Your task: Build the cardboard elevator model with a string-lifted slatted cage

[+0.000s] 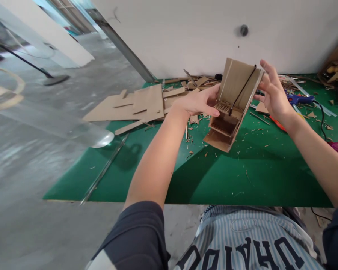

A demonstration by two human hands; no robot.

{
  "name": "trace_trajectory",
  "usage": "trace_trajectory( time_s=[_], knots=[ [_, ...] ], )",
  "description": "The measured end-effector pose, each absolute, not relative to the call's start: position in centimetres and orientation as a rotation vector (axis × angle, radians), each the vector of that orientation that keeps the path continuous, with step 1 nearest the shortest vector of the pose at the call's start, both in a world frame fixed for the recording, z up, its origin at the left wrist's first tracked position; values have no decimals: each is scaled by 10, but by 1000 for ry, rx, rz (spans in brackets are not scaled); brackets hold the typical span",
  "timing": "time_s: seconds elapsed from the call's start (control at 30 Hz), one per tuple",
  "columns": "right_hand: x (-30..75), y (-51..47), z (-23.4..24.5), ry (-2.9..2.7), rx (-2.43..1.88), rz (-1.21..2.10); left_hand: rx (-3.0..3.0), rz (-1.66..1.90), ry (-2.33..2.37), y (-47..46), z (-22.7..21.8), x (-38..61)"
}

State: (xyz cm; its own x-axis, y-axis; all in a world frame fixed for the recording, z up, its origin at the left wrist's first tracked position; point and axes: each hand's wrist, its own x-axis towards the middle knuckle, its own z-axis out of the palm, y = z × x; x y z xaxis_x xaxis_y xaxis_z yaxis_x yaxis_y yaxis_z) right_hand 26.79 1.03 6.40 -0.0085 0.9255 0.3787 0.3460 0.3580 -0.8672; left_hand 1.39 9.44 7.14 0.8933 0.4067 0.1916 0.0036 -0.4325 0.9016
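Note:
A small cardboard model (233, 103), shaped like an open box with inner shelves and slats, is held tilted above the green mat (163, 176). My left hand (198, 102) grips its left side, fingers wrapped around the edge. My right hand (272, 93) holds its right wall, fingers partly spread along the cardboard. A thin dark strand runs diagonally across the model's inner face.
Flat cardboard sheets (135, 105) and offcuts lie at the mat's back left. Scraps litter the middle. A blue glue gun (300, 99) with a black cord and a red-handled tool (277, 123) lie behind my right hand. A metal ruler (104, 168) sits at the left edge.

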Motion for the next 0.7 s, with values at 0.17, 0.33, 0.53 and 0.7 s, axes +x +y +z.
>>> trace_trajectory(
  time_s=[0.17, 0.33, 0.53, 0.7],
  knots=[
    [265, 4, 76, -1554, -1080, 696, 1974, 375, 244, 98, 75, 11],
    [275, 8, 84, -1427, -1054, 615, 2047, 350, 250, 104, 74, 7],
    [282, 8, 91, -1382, -875, 572, 2135, 285, 299, 90, 87, 12],
    [279, 3, 97, -1403, -699, 746, 2187, 220, 232, 81, 94, 15]
  ],
)
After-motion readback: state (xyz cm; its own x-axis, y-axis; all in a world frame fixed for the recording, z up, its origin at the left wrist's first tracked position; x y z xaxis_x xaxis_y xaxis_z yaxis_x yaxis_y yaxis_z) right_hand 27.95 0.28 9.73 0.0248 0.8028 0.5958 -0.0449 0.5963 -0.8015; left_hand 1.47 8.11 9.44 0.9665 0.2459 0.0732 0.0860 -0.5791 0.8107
